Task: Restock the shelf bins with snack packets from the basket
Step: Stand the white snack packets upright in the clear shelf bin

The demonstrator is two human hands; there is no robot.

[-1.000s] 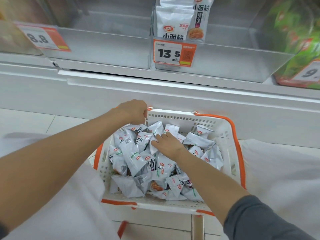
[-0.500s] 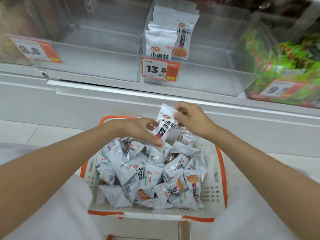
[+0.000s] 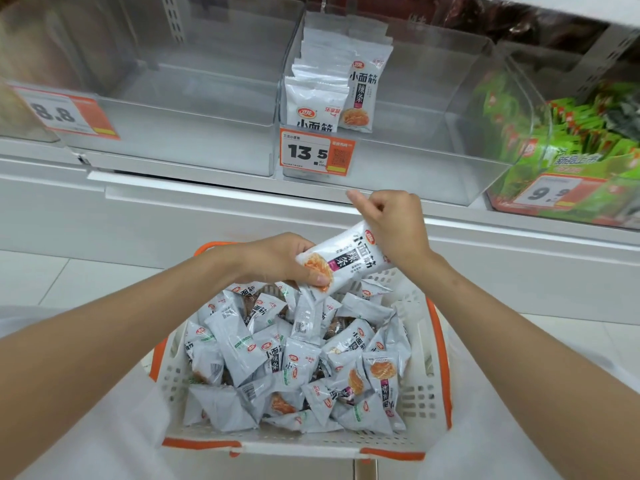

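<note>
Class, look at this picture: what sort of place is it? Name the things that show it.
Most likely a shop aisle: clear shelf bins carry orange price tags, one holds rows of snack packets, and a basket of the same packets sits below.

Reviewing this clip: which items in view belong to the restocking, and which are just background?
Part of the job:
- snack packet, gripped by left hand and right hand
- basket of loose packets
- bin tagged 13.5, holding matching packets

Just there:
- green packets in the right-hand bin
- 8.8 price tag
</note>
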